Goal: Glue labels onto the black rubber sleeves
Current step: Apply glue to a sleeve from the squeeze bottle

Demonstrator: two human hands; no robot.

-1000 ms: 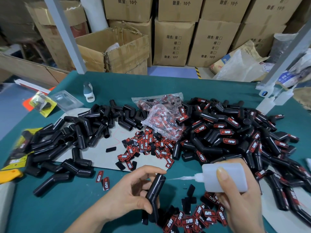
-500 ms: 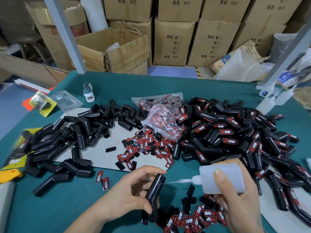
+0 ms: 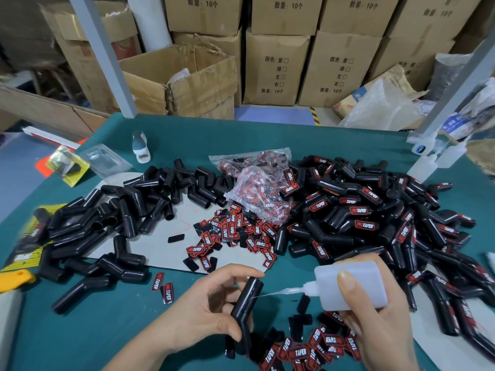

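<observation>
Your left hand (image 3: 203,314) pinches the light, pliable bent rubber sleeve (image 3: 246,311) between thumb and fingertips, so grip gently near the bend while your right hand's (image 3: 375,325) fingers squeeze the soft glue bottle (image 3: 351,286).

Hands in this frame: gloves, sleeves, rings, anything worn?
Nothing worn that shows. The left hand and right hand are both bare: no gloves, rings or finger cots. Both forearms are bare to the frame edge, so no sleeve, watch or wristband is in view. Fingernails are short and unpainted on the right hand, as far as they show.
</observation>
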